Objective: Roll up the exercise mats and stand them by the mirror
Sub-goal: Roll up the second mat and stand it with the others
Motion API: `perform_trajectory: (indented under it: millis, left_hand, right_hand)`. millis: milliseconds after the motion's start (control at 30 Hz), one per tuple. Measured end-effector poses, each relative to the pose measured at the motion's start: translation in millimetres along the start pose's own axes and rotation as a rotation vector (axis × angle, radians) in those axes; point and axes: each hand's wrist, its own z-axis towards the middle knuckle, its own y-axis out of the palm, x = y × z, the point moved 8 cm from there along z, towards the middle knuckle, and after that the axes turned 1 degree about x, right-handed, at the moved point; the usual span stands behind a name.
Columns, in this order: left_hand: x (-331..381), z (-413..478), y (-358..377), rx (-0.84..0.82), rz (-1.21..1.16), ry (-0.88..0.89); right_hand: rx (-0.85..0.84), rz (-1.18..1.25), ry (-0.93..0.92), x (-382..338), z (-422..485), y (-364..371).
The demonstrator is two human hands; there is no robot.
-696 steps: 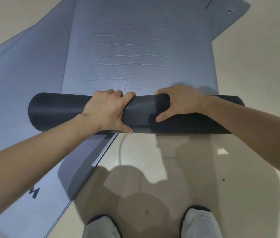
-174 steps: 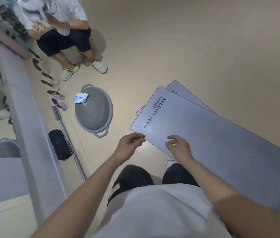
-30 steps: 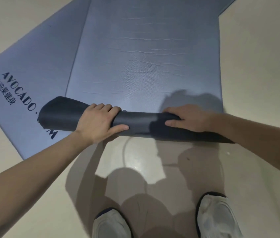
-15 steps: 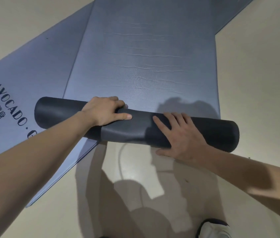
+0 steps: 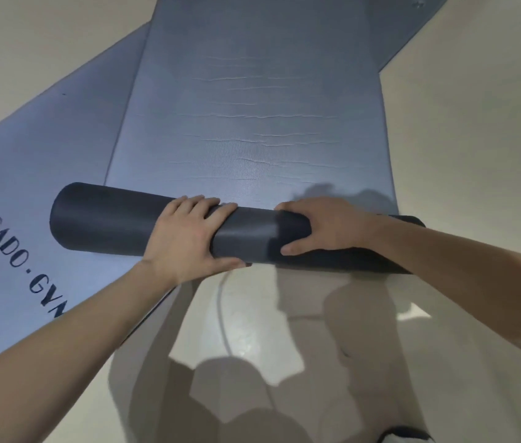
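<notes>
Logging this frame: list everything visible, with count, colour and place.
top mat: one, grey-blue, lying across the lower mat; its near end is wound into a dark roll
lower mat: one, grey-blue, flat on the floor, angled under the top mat
lettering: one line, black, reads AVOCADO, on the lower mat at left
floor: one, beige, glossy, all around the mats
shoe: one, white with dark collar, bottom edge at right
left hand: one, grips the roll near its middle
right hand: one, grips the roll further right
</notes>
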Motion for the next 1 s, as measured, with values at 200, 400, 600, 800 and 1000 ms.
perform_trajectory:
  millis: [200, 400, 600, 800, 1000]
  left_hand:
    - [-21, 45, -1, -0.177, 0.046, 0.025]
    - [-19, 66, -19, -0.308, 0.063, -0.029]
    - [10, 40, -21, -0.411, -0.073, -0.055]
    - [50, -20, 9, -0.838, -0.557, -0.168]
    - [63, -56, -10, -0.418, -0.272, -0.015]
  right_hand:
    - [0.262, -0.294, 0.116, 0, -14, -24]
    - [0.309, -0.477, 0.096, -6, -24, -13]
    - [0.205, -0.349, 0.040, -5, -56, -14]
    - [-0.162, 0.079, 0.032, 6, -86, 25]
    - [-0.256, 0.212, 0.012, 8, -85, 50]
